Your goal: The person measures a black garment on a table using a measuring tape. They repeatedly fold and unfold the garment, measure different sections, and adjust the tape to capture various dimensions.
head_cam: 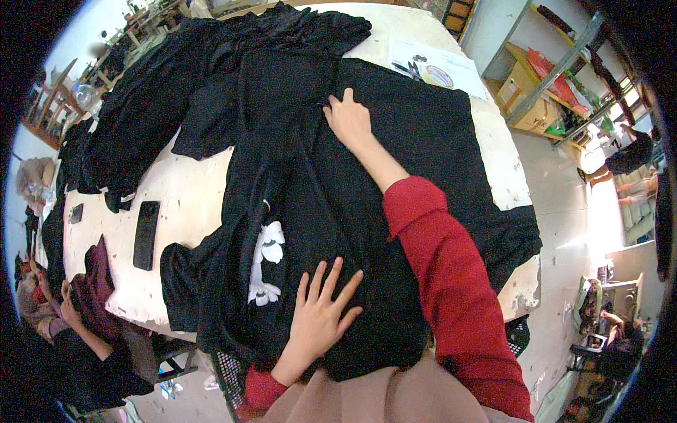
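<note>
A black knit garment [402, 137] lies spread over the table before me, its body wide and its lower edge at my lap. My left hand [320, 320] rests flat on its near part with the fingers apart, holding nothing. Farther up, my right hand [350, 119] touches the garment near a lengthwise fold. Its fingers are partly bent, and I cannot tell whether they pinch the cloth. White flower-shaped pieces with dark centres [268, 259] show on the garment, left of my left hand.
More black garments [211, 63] are heaped along the far left. A smartphone [146, 235] lies on the white table [195, 185]. At the back right, a tape roll [440, 76] sits on a paper sheet [465, 71]. A co-worker's hand [69, 306] holds maroon cloth [98, 288] at left.
</note>
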Action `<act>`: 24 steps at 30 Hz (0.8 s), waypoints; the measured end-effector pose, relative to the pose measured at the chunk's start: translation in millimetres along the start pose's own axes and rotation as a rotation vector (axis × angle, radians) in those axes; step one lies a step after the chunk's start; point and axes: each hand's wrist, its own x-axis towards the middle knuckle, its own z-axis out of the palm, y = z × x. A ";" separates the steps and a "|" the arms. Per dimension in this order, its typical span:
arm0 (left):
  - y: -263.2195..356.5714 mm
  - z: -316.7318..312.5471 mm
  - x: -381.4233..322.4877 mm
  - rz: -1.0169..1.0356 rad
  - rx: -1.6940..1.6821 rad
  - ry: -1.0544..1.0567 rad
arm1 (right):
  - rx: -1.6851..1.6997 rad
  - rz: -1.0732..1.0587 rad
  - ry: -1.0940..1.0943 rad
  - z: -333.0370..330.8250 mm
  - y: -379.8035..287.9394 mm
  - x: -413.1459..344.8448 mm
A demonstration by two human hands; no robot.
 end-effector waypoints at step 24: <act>30.9 10.6 1.9 -0.255 -0.381 0.228 | -0.050 -0.004 -0.005 -14.6 -0.2 0.4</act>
